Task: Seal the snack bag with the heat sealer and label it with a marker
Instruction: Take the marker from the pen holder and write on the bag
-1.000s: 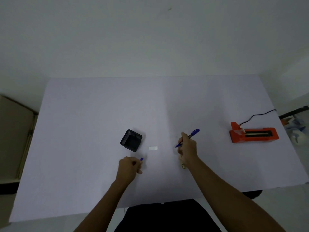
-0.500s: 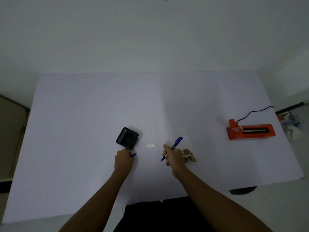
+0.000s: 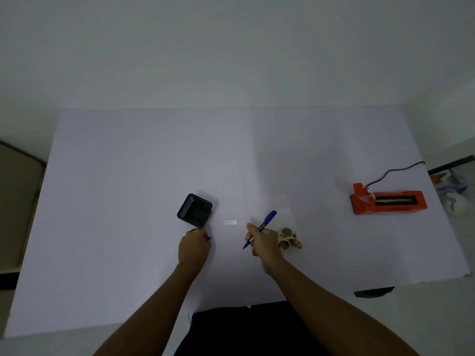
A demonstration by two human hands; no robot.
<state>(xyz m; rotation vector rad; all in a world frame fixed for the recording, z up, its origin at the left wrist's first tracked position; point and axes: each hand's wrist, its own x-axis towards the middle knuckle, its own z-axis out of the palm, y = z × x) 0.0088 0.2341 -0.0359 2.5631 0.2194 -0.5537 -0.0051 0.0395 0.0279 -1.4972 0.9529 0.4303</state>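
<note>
Your right hand is wrapped around a slim blue marker, uncapped, long axis diagonal: fine tip points down-left toward you just above the table, blunt rear end up-right and away. Your left hand is fisted around the small blue cap, only its end poking out by the thumb side. Just beside your right hand, partly hidden behind it, lies the snack bag: clear, thin, glossy plastic, nearly see-through against the table, with round brownish and pale snack pieces bunched at its near end. Table is matte, smooth, pale lavender-white. Black mesh pen holder, square with rounded corners, stands near your left knuckles; cannot tell if touching. Small white rectangular label lies flat between holder and marker. Heat sealer, boxy orange plastic with a long dark slot, sits well apart at far right, long axis left-right, black cord trailing off the back.
</note>
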